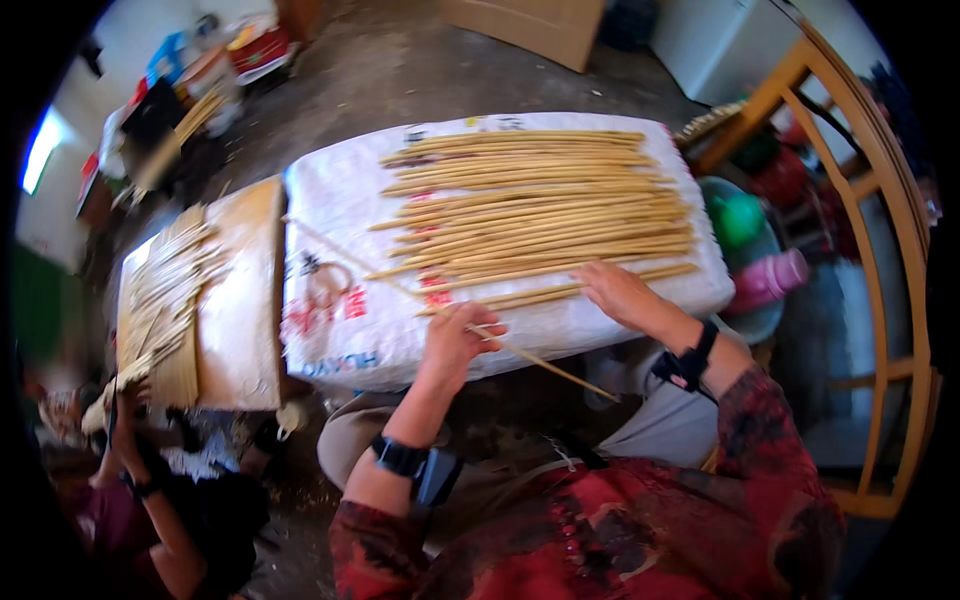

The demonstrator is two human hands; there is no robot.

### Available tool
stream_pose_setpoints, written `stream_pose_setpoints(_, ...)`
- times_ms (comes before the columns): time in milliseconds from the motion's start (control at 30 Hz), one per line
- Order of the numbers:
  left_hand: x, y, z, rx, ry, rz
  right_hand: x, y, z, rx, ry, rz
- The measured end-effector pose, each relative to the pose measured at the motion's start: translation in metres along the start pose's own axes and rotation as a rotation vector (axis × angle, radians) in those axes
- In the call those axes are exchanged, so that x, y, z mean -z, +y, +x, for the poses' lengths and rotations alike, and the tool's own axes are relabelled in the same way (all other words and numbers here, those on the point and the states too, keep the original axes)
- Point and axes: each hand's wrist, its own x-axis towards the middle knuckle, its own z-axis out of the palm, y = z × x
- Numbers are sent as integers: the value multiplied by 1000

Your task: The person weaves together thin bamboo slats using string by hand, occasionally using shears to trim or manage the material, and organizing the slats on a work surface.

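My left hand (pixel 455 342) is closed on a long thin wooden stick (pixel 555 369), held slantwise across the near edge of a white woven sack surface (pixel 335 335). One end of that stick points toward my lap, the other toward the far left. Many similar sticks (pixel 560 218) lie side by side on the sack in a wide layer. At the layer's near side, my right hand (pixel 620 298) rests low over the closest sticks, fingers extended and touching or just above them. Its fingertips are partly hidden.
To the left, a low board (pixel 240 300) bears more thin strips (pixel 170 290), where another person's hands (pixel 125 410) are at work. A wooden frame (pixel 860 200) stands at the right, beside a basin holding a green item (pixel 735 220) and a pink bottle (pixel 770 280). Cardboard (pixel 530 25) lies behind.
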Motion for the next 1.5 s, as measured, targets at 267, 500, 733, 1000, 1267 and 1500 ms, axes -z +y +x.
stream_pose_setpoints(267, -3, -14, 7, 175, 124, 93, -17, 32, 6, -2, 192, -254)
stream_pose_setpoints(500, -9, -17, 14, 261, 145, 146, -31, 18, -5, 51, 186, -202)
stream_pose_setpoints(733, -11, -20, 15, 242, 108, 149, -17, 29, 5, -3, 229, -170)
stream_pose_setpoints(1000, -5, -23, 14, 217, 98, 142, -20, 52, 42, 29, 282, -271)
stream_pose_setpoints(1267, -6, -21, 13, 216, 113, 136, -9, 50, 48, 41, 95, -330)
stream_pose_setpoints(1500, -5, -23, 16, 204, 105, 102, 1, 67, 60, -20, -44, 83)
